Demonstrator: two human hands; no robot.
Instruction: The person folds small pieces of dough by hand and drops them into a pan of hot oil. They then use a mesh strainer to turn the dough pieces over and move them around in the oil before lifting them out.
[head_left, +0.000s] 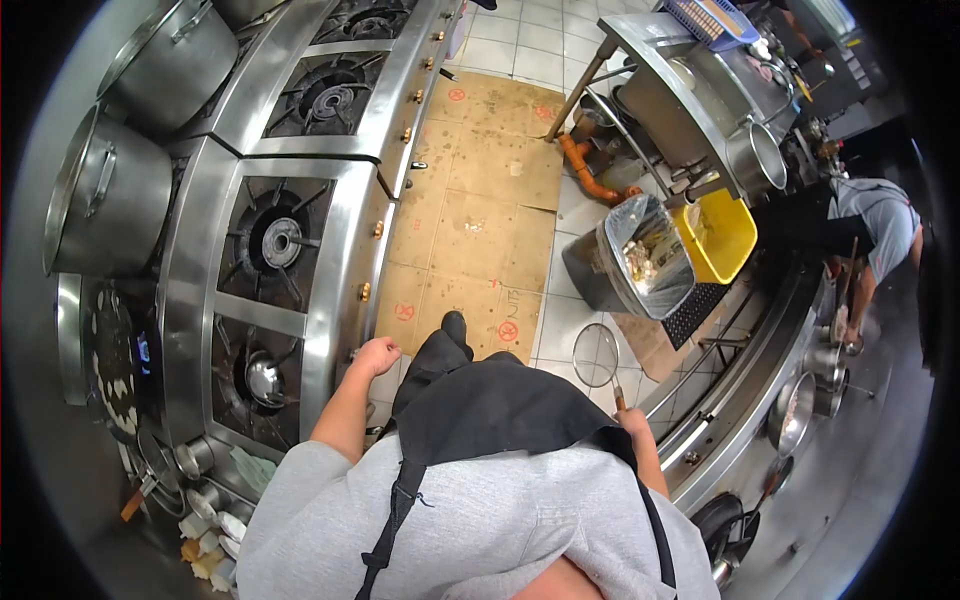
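Observation:
My right hand is wrapped round the wooden handle of a round mesh strainer, whose hoop hangs over the tiled floor. At the stove's front edge, my left hand is closed beside the control knobs; whether its fingers touch a knob or hold anything is too small to tell. The gas stove runs along my left side, with a small metal bowl on its nearest burner. A dark apron covers my front.
Cardboard covers the aisle floor. At the right stand a lined waste bin, a yellow bin and a steel sink table. Another person leans over the right counter. Large pots stand at the left.

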